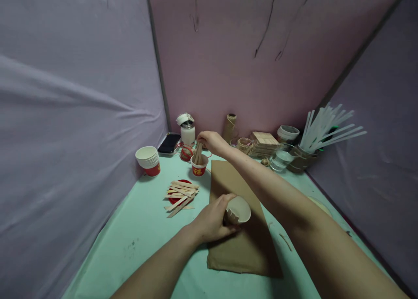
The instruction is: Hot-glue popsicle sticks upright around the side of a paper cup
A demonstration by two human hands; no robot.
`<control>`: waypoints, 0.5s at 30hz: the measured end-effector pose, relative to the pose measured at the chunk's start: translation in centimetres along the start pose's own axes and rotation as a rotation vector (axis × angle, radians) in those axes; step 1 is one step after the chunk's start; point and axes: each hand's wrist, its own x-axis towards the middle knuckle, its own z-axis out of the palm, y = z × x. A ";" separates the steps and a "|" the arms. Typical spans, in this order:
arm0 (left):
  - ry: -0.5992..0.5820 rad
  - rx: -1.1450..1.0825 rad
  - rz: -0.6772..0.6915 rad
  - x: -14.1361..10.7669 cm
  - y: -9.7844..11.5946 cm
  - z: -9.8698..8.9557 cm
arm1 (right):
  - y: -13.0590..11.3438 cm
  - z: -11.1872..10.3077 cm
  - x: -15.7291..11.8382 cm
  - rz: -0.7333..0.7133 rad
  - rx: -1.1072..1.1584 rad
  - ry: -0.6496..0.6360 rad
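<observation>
My left hand is wrapped around a pale paper cup tilted with its mouth toward me. Short stick-like pieces line the cup's side by my fingers. Farther back, my right hand is closed at the top of brown wooden craft sticks. These stand in a red and white paper cup; how many are between my fingertips is hidden. Beneath my left hand lies a brown cloth mat. Loose pale craft sticks are piled on a red dish to its left.
A stack of paper cups and a phone are at left. Along the back stand a white jar, twine spool, stacked wood pieces, a glass of water and white sticks. Wire hooks hang above.
</observation>
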 end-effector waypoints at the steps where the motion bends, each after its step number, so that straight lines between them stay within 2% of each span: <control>1: 0.003 0.000 0.001 0.0 0.0 0.0 | 0.1 -0.3 -0.1 0.019 0.021 0.033; 5: -0.013 -0.005 0.000 0.0 0.1 -0.1 | 1.2 -1.9 -0.5 0.174 0.174 0.223; 9: -0.026 0.000 -0.024 0.0 0.2 -0.1 | 2.9 -2.7 -1.8 0.490 0.587 0.409; 11: -0.033 0.002 -0.039 -0.1 0.3 -0.1 | 3.6 -2.6 -2.8 0.592 0.735 0.428; 15: -0.065 -0.028 -0.047 -0.2 0.1 -0.2 | 4.2 -2.1 -5.2 0.640 0.861 0.390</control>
